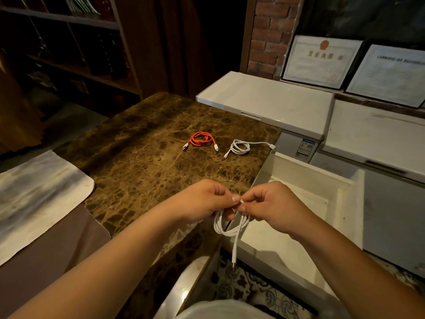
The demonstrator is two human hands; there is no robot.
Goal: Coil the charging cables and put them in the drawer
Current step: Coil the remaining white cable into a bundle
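A white charging cable (230, 229) hangs in a small coil between both hands near the counter's front right corner. My left hand (202, 201) and my right hand (273, 208) pinch it together at the top of the coil, and one plug end dangles straight down. Farther back on the brown marble counter (138, 157) lie a coiled orange cable (201, 139) and a coiled white cable (241, 147) side by side. An open white drawer (299, 192) sticks out to the right of the counter, just beyond my right hand.
A pale cloth (39, 194) covers the counter's left end. White chest freezers (264, 100) stand behind the drawer, with framed certificates (319, 58) leaning on the wall above. Dark wooden shelves (69, 42) fill the back left. Patterned floor tiles (253, 288) show below the drawer.
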